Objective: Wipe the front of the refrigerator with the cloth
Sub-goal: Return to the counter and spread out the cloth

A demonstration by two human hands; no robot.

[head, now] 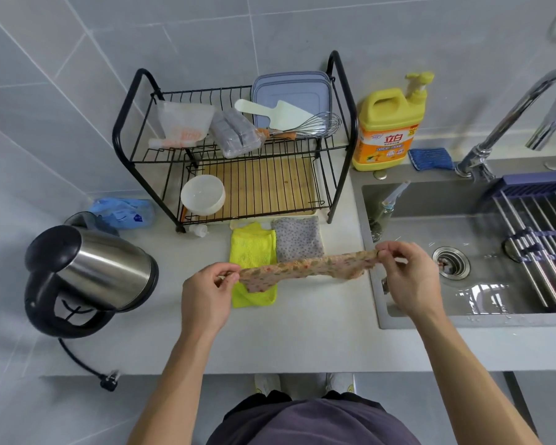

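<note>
A person stands at a grey counter (302,332), holding a floral cloth (305,268) stretched out flat above it. The left hand (206,293) pinches the cloth's left end and the right hand (405,274) pinches its right end, over the sink's (398,319) edge. Under the cloth lie a yellow cloth (252,248) and a grey cloth (299,237). Behind them is a black rack (238,146), a kettle (87,277) sits left, and a yellow bottle (387,123) stands by the tap (511,114).
</note>
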